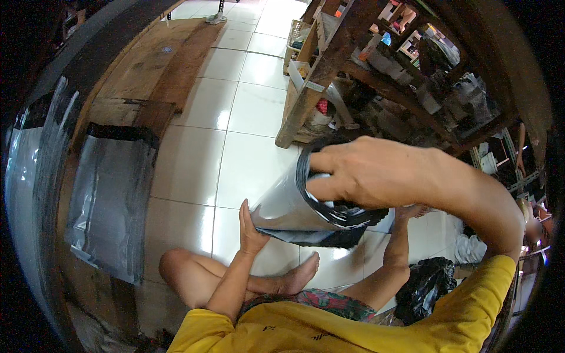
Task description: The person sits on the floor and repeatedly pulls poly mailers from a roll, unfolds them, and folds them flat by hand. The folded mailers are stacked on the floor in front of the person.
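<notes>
A thick, curved stack of grey plastic bags (286,199) with black edges is held up in front of me, above the tiled floor. My left hand (250,232) supports its lower left end, thumb along the outside and other fingers partly hidden behind the plastic. At the upper right end, my right hand (353,170) reaches over from above and has its fingers hooked into the layered opening, gripping the edge. The right fingertips are out of sight inside the stack. To the left, another pile of grey plastic bags (112,197) lies flat on the wooden boards.
Wooden boards (147,73) run along the left, beside glossy plastic sheeting (32,170). A wooden frame (323,65) full of dark bundles stands at the right, with a basket (294,44) near it. A black plastic bag (425,288) sits by my right leg.
</notes>
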Motion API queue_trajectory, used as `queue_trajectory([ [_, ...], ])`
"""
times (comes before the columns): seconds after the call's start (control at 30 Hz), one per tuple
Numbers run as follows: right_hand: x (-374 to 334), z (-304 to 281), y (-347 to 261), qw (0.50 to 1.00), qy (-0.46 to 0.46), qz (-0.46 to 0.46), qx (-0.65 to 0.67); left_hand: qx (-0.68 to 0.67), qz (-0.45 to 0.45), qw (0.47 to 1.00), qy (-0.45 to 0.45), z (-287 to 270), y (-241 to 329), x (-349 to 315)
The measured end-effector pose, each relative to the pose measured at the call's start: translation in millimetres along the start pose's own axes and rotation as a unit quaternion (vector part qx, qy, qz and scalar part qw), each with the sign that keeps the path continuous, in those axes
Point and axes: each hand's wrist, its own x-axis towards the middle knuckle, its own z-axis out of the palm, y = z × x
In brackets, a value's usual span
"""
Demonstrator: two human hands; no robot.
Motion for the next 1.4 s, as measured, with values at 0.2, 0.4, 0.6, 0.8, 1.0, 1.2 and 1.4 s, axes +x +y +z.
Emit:
queue_trajectory([
  [0.2, 32, 2, 24, 0.996, 0.07, -0.039, -0.033, 0.032, -0.036, 0.999, 0.002, -4, -1, -4],
  [0.4, 27, -3, 10, 0.998, 0.032, -0.022, -0.052, -0.02, -0.092, 0.995, -0.042, 4, -29, -20],
  [0.6, 18, 7, 6, 0.992, 0.068, -0.102, -0.031, -0.014, -0.035, 0.999, -0.031, -4, -6, -3],
  [0.8, 37, 0, 9, 0.995, 0.082, 0.046, 0.028, 0.028, -0.011, 0.999, -0.011, -2, -10, -5],
  [1.0, 38, -5, 4, 0.987, 0.127, 0.104, 0.001, -0.009, -0.047, 0.999, -0.011, 2, -20, -8],
  [1.2, 27, 9, 7, 0.985, 0.166, 0.05, 0.014, 0.005, -0.021, 1.0, 0.014, 4, -8, -6],
  [1.4, 18, -8, -2, 0.998, 0.066, -0.015, 0.005, -0.016, -0.047, 0.999, 0.008, -1, -6, -5],
])
